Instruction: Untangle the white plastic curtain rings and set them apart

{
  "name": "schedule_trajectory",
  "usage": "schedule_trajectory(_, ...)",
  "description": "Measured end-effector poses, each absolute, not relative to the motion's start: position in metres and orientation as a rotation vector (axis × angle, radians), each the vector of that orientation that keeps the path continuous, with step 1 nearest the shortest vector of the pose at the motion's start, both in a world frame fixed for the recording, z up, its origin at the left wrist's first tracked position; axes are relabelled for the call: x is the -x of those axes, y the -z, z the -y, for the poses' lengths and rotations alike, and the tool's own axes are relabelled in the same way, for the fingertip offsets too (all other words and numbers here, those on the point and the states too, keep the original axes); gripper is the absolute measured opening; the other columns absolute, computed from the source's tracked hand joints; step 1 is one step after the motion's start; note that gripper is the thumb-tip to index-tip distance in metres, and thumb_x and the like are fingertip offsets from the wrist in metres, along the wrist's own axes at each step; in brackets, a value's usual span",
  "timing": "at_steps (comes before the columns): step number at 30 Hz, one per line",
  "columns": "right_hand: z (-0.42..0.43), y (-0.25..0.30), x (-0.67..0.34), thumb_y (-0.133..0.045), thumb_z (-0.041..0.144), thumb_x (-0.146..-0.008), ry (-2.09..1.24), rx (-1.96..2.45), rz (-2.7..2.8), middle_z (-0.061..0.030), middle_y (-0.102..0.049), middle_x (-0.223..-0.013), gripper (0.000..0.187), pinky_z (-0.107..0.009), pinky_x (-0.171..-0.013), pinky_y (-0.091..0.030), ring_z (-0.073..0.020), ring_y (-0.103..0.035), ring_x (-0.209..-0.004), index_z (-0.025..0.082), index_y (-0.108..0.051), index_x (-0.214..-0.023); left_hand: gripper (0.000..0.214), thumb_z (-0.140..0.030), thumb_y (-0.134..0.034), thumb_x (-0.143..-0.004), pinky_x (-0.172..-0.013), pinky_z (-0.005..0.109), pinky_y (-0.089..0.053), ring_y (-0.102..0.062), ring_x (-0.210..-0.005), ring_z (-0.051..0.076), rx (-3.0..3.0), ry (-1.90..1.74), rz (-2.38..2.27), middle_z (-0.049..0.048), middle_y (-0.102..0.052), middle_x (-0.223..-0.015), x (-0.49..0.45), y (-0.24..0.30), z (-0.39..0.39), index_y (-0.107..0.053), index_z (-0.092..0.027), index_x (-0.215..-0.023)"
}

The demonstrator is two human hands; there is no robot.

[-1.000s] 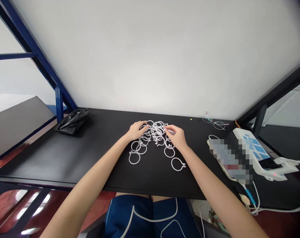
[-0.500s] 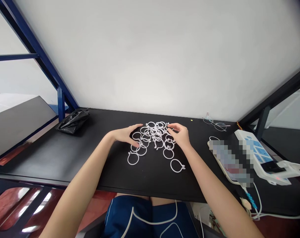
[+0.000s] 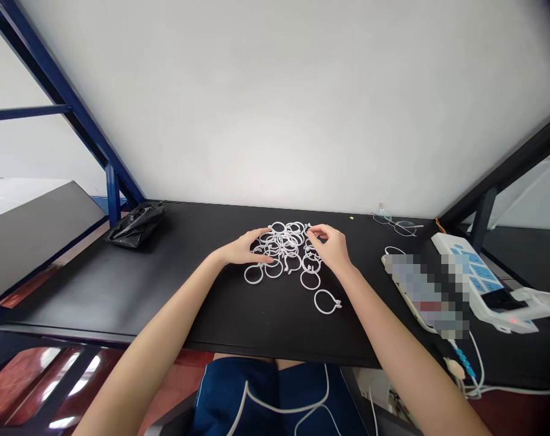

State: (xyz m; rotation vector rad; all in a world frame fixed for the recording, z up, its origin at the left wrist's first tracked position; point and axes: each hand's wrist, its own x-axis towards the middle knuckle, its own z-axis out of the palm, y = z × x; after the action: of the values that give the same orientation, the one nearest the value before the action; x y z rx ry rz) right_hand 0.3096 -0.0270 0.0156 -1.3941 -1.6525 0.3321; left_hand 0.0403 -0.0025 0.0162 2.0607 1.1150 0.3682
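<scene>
We had a heap of white rings (image 3: 284, 245) on the black table (image 3: 166, 284), many of them overlapping, and we took it as the centre of our clock. Our left hand (image 3: 241, 249) was at nine o'clock, its thumb well apart from its fingers and both curved about that side of the heap; we could not tell how firmly it touched any ring. Our right hand (image 3: 333, 247) was at three o'clock, the tips of thumb and forefinger close together at the heap's edge; we could not tell whether they were clamped on a ring there. A single ring (image 3: 315, 302) lay apart at five o'clock. Farther out, we saw a crumpled black bag (image 3: 136, 227) between nine and ten, eyeglasses (image 3: 405, 227) between two and three, and, between three and four, a pixelated phone (image 3: 411, 293) near a white power strip (image 3: 474, 272). The pale wall (image 3: 275, 121) rose at twelve.
</scene>
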Motion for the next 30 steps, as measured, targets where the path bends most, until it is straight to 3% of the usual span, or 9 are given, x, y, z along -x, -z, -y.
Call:
schedule_trajectory(5,0.039,-0.026,-0.303,-0.069,0.025,-0.076,-0.532,1.218,2.042,-0.0043,-0.07,-0.081,0.009,-0.028,-0.062,-0.049,-0.0176,-0.064,-0.073,0.019,-0.07,-0.083,0.07,-0.057,-0.063,-0.079,-0.113,0.042,-0.037,-0.044,-0.134,0.029,-1.952,-0.671,-1.178,0.0111,-0.047,-0.145,-0.047,-0.006,-0.003,-0.046,-0.02,-0.136)
schedule_trajectory(10,0.044,-0.025,-0.298,-0.066,0.015,-0.076,-0.548,1.21,2.187,-0.0036,-0.07,-0.078,0.007,-0.031,-0.068,-0.051,-0.0181,-0.065,-0.075,0.019,-0.07,-0.079,0.045,-0.047,-0.06,-0.083,-0.104,0.043,-0.044,-0.056,-0.12,0.027,-1.991,-0.837,-1.263,0.0106,-0.062,-0.125,-0.05,0.001,-0.007,-0.058,-0.019,-0.119)
schedule_trajectory(16,0.041,-0.026,-0.297,-0.064,0.018,-0.077,-0.616,1.187,1.931,-0.004,-0.071,-0.078,0.006,-0.032,-0.069,-0.053,-0.0171,-0.065,-0.07,0.019,-0.07,-0.078,0.022,-0.033,-0.052,-0.09,-0.091,0.039,-0.049,-0.062,-0.1,0.023,-2.34,-1.046,-1.207,0.0082,-0.067,-0.105,-0.055,-0.005,0.0,-0.064,-0.018,-0.101)
schedule_trajectory(21,0.042,-0.024,-0.286,-0.072,0.027,-0.072,-0.797,1.097,1.633,-0.0041,-0.07,-0.072,0.01,-0.033,-0.066,-0.053,-0.017,-0.064,-0.065,0.019,-0.067,-0.073,0.027,-0.036,-0.051,-0.093,-0.081,0.035,-0.051,-0.061,-0.087,0.02,-2.543,-1.199,-0.993,0.0081,-0.066,-0.092,-0.067,-0.021,0.021,-0.061,-0.016,-0.109)
schedule_trajectory(26,0.055,-0.027,-0.265,-0.08,0.025,-0.062,-1.292,0.915,1.299,-0.0007,-0.07,-0.072,0.018,-0.033,-0.071,-0.054,-0.0165,-0.067,-0.068,0.019,-0.064,-0.071,0.065,-0.059,-0.058,-0.084,-0.084,0.039,-0.052,-0.061,-0.099,0.026,-2.69,-1.24,-0.704,0.0152,-0.062,-0.113,-0.086,-0.026,0.043,-0.045,-0.015,-0.13)
schedule_trajectory(30,0.066,-0.029,-0.252,-0.081,0.02,-0.058,-1.426,0.833,1.172,0.0029,-0.067,-0.066,0.019,-0.03,-0.064,-0.052,-0.0135,-0.063,-0.062,0.02,-0.063,-0.066,0.053,-0.054,-0.05,-0.091,-0.071,0.032,-0.054,-0.065,-0.087,0.021,-2.692,-1.308,-0.76,0.0131,-0.064,-0.106,-0.098,-0.02,0.049,-0.042,-0.016,-0.127)
